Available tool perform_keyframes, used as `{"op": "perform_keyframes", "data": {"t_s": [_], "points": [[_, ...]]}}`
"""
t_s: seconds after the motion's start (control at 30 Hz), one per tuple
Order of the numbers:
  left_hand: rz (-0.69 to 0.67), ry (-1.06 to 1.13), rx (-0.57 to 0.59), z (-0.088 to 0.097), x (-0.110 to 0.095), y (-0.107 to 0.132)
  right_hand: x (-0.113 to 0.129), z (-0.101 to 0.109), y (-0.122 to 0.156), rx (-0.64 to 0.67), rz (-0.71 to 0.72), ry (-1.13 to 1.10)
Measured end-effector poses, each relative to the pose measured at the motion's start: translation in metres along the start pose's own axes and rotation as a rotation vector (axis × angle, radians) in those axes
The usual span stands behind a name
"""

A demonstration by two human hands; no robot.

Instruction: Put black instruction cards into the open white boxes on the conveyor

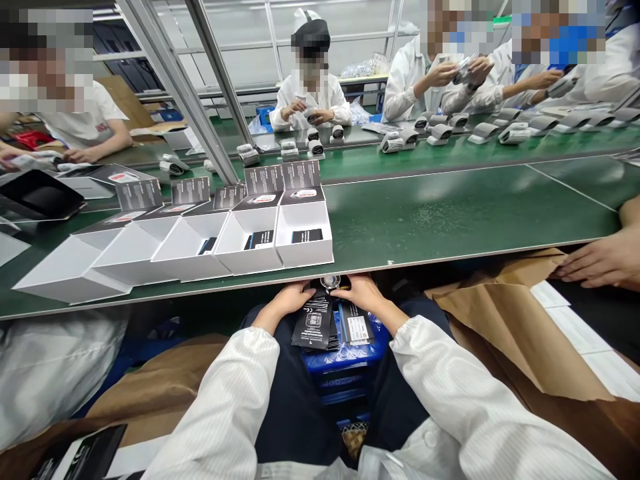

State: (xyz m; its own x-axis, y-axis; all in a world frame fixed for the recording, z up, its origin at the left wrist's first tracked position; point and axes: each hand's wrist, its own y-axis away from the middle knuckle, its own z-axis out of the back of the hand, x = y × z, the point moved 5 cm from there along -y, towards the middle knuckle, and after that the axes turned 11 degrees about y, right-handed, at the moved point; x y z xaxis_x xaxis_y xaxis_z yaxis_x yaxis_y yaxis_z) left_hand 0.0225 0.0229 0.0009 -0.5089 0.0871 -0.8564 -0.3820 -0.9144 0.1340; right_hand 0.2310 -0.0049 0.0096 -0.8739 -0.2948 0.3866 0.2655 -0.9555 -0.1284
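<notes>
A stack of black printed booklets lies on a blue plastic stool between my knees. My left hand is closed at the far left edge of the booklets, thumb on top. My right hand is curled at their far right side, its thumb pointing inward; what its fingers hold is hidden. A round shiny metal piece shows between the hands, just under the table edge. Beside the stack lies a black card with a white label.
Open white boxes stand in a row on the green table, some with dark booklets inside. Grey cuff-like devices line the far bench, where several co-workers sit. Brown paper-lined containers flank me, and a co-worker's hand is at right.
</notes>
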Motion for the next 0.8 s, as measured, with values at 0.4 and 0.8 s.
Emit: {"op": "perform_keyframes", "data": {"t_s": [0.4,0.8], "points": [[-0.077,-0.085,-0.619,0.061,-0.011,0.199,-0.08,0.052,0.106,-0.29,-0.169,0.217],[0.285,0.101,-0.872,-0.067,-0.006,0.396,0.087,0.011,0.109,-0.109,0.455,0.122]]}}
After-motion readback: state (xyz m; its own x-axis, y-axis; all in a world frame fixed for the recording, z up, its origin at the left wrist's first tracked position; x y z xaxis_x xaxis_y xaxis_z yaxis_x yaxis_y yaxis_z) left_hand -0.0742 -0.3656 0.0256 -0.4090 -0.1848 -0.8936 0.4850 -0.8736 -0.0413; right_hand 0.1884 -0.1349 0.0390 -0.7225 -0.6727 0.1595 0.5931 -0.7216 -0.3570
